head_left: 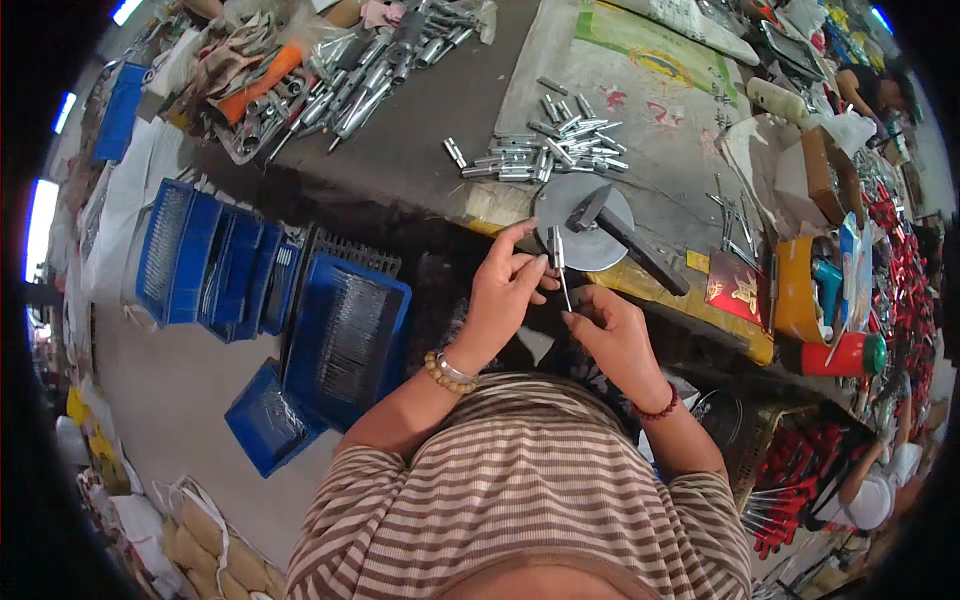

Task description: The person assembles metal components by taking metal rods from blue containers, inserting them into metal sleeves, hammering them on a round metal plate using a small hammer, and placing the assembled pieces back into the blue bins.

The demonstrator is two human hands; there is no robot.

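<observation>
We list one silver rod-and-sleeve piece [556,250] at the worktop's [460,95] front edge, left grip [503,285] and right grip [614,335] pinching it. Just beyond: hammer [630,243] occupying round disc [600,257]; metal sleeves [548,147], heaped; leftward, blue bins [199,243].

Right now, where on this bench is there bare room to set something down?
The dark tabletop is bare between the tool heap and the short metal tubes. The printed sack also has room, right of those tubes. It's crowded at the front edge, where the hammer lies across the round plate.
</observation>
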